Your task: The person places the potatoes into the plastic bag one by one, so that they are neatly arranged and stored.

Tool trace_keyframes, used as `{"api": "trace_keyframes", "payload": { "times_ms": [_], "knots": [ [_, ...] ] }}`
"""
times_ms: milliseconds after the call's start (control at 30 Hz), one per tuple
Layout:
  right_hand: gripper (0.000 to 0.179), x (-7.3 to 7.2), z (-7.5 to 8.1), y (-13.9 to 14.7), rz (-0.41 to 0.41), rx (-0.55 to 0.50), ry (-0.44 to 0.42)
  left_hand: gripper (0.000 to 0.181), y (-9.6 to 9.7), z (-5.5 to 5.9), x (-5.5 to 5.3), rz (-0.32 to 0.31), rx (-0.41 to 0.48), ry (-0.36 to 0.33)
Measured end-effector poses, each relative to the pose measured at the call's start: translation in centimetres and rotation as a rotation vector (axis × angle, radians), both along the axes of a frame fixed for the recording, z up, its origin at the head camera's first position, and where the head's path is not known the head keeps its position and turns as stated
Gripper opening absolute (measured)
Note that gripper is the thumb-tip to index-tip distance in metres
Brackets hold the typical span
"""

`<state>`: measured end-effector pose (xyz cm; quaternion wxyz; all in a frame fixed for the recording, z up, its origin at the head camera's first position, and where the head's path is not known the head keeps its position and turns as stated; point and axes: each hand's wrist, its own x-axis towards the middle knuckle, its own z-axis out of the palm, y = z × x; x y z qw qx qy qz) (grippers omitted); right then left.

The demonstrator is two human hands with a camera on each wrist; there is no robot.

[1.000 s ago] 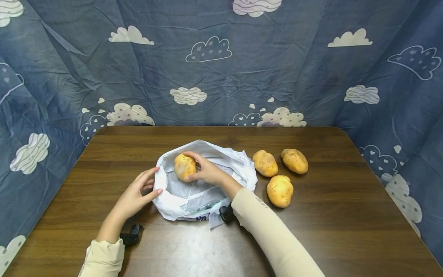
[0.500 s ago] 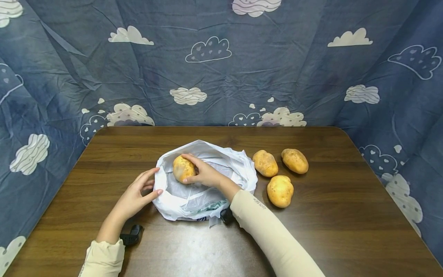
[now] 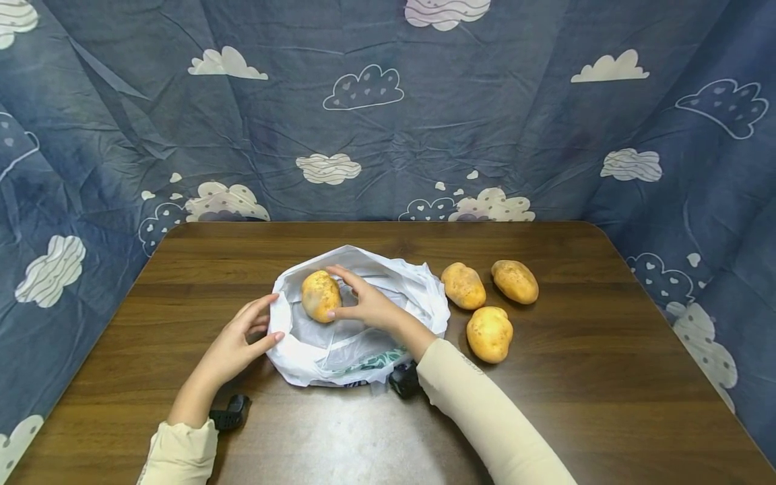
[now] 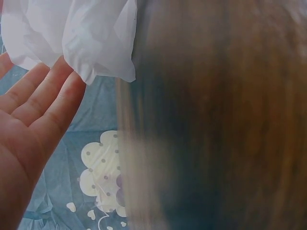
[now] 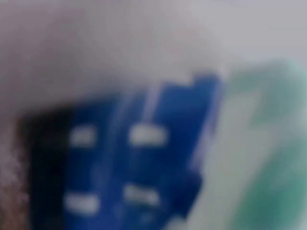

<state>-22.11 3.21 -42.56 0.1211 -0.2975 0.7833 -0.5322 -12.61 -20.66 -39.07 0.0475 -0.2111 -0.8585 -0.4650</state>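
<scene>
White bag (image 3: 300, 353) bears blue print (image 5: 163, 163), blurred past reading.

No text can be read on the bag (image 3: 358, 340) or right sleeve (image 3: 491, 411).

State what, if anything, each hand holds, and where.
Left hand: touching left rim of the white plastic bag; grip uncertain. Right hand: apparently nothing, open beside the yellow oval potato inside.

One potato (image 3: 319, 296) sits in the bag (image 3: 303, 357) — three other potatoes (image 3: 490, 335) on the table (image 3: 582, 384) to its right.
</scene>
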Motion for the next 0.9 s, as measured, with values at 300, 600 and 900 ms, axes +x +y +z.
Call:
{"api": "trace_keyframes", "payload": {
  "times_ms": [300,600,900],
  "knots": [
    [0.077,2.4,3.4,1.7,0.014,0.006,0.090,0.057,0.0,0.0,0.0,0.001,0.003,-0.013],
    [0.075,4.0,5.3,2.8,0.015,-0.045,0.128,0.057,-0.1,-0.1,0.0,0.001,0.005,-0.013],
    [0.076,5.3,6.0,4.4,-0.002,-0.128,0.163,0.057,-0.1,-0.1,0.0,0.008,0.008,-0.029]
  ]
}}
